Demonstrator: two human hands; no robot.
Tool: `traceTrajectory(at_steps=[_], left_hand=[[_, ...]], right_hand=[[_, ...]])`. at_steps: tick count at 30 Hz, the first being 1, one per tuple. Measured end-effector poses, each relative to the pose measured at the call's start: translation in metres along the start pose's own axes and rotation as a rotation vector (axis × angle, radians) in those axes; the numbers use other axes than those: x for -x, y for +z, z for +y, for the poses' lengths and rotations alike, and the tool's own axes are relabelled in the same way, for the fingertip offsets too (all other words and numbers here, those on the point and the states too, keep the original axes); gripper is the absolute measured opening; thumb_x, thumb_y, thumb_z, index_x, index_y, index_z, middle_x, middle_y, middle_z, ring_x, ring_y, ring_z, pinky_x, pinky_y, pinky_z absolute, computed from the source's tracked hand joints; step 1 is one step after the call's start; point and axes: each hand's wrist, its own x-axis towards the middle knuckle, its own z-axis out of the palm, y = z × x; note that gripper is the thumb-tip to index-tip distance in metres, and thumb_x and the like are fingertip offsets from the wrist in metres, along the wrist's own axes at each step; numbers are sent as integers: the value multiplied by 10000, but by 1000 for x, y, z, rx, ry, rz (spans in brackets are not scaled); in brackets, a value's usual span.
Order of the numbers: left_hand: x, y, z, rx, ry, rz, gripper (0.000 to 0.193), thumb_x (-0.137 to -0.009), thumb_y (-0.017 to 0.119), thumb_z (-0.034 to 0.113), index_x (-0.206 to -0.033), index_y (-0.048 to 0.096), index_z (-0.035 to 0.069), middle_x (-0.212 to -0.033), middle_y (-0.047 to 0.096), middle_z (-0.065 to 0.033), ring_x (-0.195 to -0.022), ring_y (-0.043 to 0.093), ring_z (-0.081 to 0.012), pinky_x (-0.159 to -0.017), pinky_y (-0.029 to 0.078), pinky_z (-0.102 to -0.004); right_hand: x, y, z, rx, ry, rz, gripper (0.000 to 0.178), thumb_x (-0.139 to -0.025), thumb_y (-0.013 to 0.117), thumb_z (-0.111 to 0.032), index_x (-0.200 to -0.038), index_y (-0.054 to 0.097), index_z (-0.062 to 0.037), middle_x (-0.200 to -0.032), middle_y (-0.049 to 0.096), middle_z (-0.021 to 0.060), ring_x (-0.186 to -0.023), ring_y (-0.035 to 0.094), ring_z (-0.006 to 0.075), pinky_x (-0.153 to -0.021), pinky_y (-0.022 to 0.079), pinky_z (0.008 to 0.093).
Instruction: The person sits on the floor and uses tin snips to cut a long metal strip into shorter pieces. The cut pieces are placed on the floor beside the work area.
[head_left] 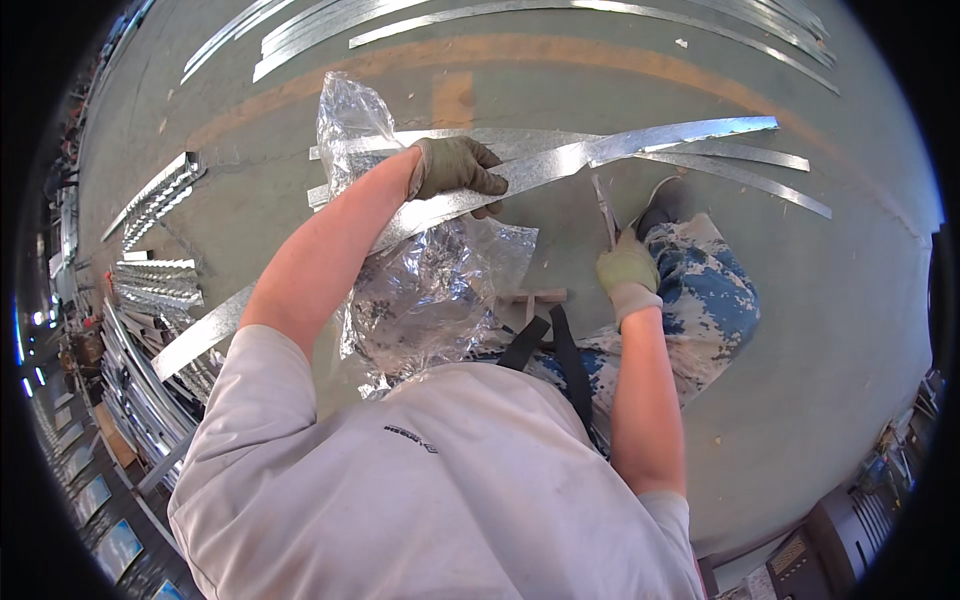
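A long, flat, shiny galvanised metal strip (560, 160) is held slanting from near left to far right above the floor; a thin grey metal tool (605, 210) is held upright just below it.

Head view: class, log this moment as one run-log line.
left hand: grips long metal strip | right hand: holds thin tool near strip | clear plastic sheet under strip | concrete floor

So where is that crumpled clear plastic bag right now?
In the head view, the crumpled clear plastic bag lies on the grey floor left of centre, under the long shiny metal strip gripped by the gloved left hand.
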Motion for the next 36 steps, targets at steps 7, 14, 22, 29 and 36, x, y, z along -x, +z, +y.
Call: traceTrajectory(at_steps=[7, 14, 22, 29, 36], left_hand=[[-29, -6, -19, 161, 44, -48, 373, -1030, 845, 241, -1324, 813, 12, -1121, 864, -99, -965, 796, -178, -939, 627, -357], [-66, -6, -26, 58, -25, -31, 456, -1024, 836, 346, -1384, 815, 66, -1231, 846, -104, -1091, 770, -176, -1002, 588, -363], [-69, 3, -20, 102, 97, -31, 421, -1041, 824, 174, -1410, 769, -22, -1227, 853, -115, -1123, 777, -190, -1016, 611, -348], [-64, 3, -15, 116, 123, -58, 445, -1027, 834, 171, -1420, 767, -26, -1240, 854, -113, -1175, 752, -190, -1101, 554, -351], [-62, 4, -13, 169, 110, -75, 458, -1035, 818, 158, -1449, 742, -25, -1225, 851, -125, -1141, 762, -196, -962, 627, -357]], right_hand=[[53, -15, -21, -636, -171, -649, 435, -1079, 738, -370, -1343, 694, -27, -878, 693, 62, -590, 599, 156, -523, 472, 343], [45, -10, -33, -607, -260, -703, 451, -1102, 708, -371, -1383, 684, -19, -830, 668, 32, -550, 577, 133, -494, 446, 328], [41, -10, -31, -557, -277, -672, 436, -1075, 732, -390, -1298, 724, -16, -1101, 785, 202, -991, 717, 333, -935, 562, 433], [41, -10, -36, -578, -312, -661, 443, -1095, 716, -398, -1369, 695, -50, -930, 685, 76, -767, 613, 202, -692, 507, 360], [36, -6, -34, -547, -311, -629, 476, -1094, 727, -414, -1414, 696, -63, -846, 656, 6, -640, 563, 96, -571, 479, 325]])
